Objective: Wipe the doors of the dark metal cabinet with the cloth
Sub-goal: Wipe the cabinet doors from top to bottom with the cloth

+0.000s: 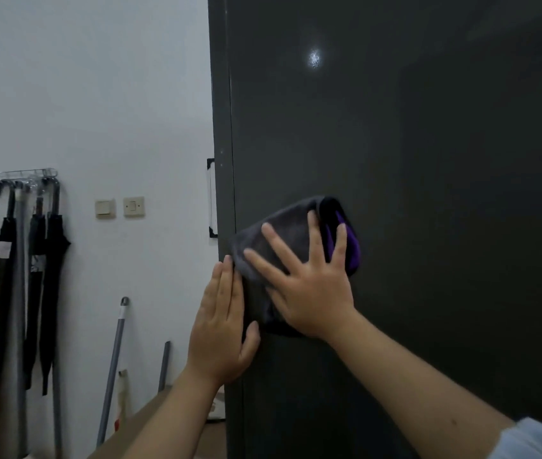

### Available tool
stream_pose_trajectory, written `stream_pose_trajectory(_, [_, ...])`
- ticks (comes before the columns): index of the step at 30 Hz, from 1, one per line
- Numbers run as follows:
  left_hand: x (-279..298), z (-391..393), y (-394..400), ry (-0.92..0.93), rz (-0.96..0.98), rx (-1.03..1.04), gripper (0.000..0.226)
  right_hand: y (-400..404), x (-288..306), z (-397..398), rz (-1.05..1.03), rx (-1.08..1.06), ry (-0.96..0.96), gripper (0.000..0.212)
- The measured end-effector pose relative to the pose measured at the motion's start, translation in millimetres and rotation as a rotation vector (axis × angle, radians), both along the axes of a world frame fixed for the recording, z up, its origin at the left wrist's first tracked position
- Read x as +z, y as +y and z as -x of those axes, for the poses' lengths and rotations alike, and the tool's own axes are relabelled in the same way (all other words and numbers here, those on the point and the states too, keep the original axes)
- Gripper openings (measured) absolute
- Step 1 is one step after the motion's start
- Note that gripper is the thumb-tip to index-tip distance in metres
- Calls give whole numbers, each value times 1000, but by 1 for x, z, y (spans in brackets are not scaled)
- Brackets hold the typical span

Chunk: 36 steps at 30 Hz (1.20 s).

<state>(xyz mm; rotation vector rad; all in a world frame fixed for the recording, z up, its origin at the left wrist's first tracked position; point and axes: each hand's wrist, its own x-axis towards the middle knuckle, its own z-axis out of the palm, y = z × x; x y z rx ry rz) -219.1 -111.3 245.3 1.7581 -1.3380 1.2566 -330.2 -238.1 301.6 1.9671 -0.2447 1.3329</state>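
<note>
Right hand (309,286) presses cloth (283,226) flat against cabinet door (428,160)

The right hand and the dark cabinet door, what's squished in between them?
The cloth, grey with a purple side. In the head view the right hand presses it flat against the cabinet door with spread fingers.

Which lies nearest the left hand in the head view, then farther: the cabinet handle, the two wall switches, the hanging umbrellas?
From the left hand, flat at the cabinet's left edge:
1. Cabinet handle, just above it on the cabinet's side.
2. Wall switches, up and to the left on the wall.
3. Hanging umbrellas, far left on the rack.
</note>
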Motion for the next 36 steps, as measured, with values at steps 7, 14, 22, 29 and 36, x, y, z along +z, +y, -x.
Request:
stream_pose_trajectory(7, [-5,7,5,-2,-68,78,77,-1,-22,6,26,-17,45,56])
stream_pose_trajectory(14, [-3,8,-4,-51,-96,153,76,3,45,2,-152,-43,-118,54])
stream_pose_trajectory(22, [-12,7,5,-36,-110,95,75,-7,-24,12,-12,-1,-14,55])
stream_pose_trajectory(29, [-43,20,7,8,-177,128,74,-16,-90,28,27,-11,67,54])
stream_pose_trajectory(36, [-38,26,11,-31,-197,113,74,-29,-38,43,4,-40,-62,49])
